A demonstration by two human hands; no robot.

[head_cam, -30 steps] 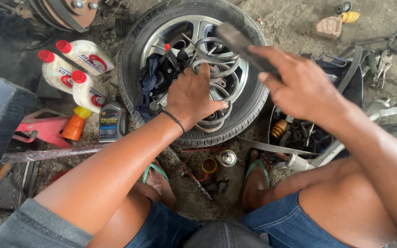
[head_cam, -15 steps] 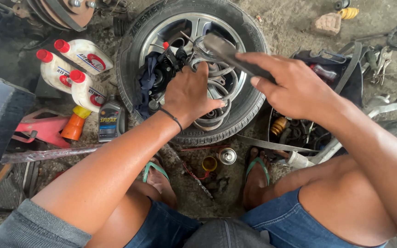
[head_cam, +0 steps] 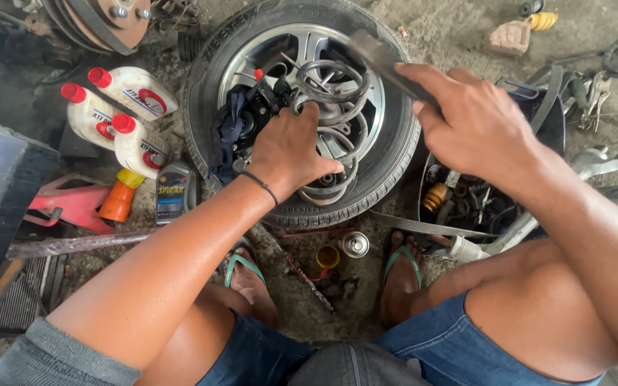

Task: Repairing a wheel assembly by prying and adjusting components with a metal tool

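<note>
Head view: the left hand (head_cam: pixel 287 154) clenches a dark steel coil spring (head_cam: pixel 329 107) lying on the wheel (head_cam: pixel 302 107), at the alloy rim's centre. The right hand (head_cam: pixel 477 125), at three o'clock, grips a blurred grey metal tool (head_cam: pixel 384 61) above the coils (mid-job, I judge; spring not yet freed). Ribbed rubber tyre, glossy white plastic bottles (head_cam: pixel 119 114) at nine o'clock.

Over the last second I swung the dark metal tool (head_cam: pixel 384 61) in my right hand (head_cam: pixel 477 125) leftward, from out over the tyre's (head_cam: pixel 395 168) right edge to above the coil spring (head_cam: pixel 334 107). My left hand (head_cam: pixel 287 154) shifted slightly on the coils.
</note>
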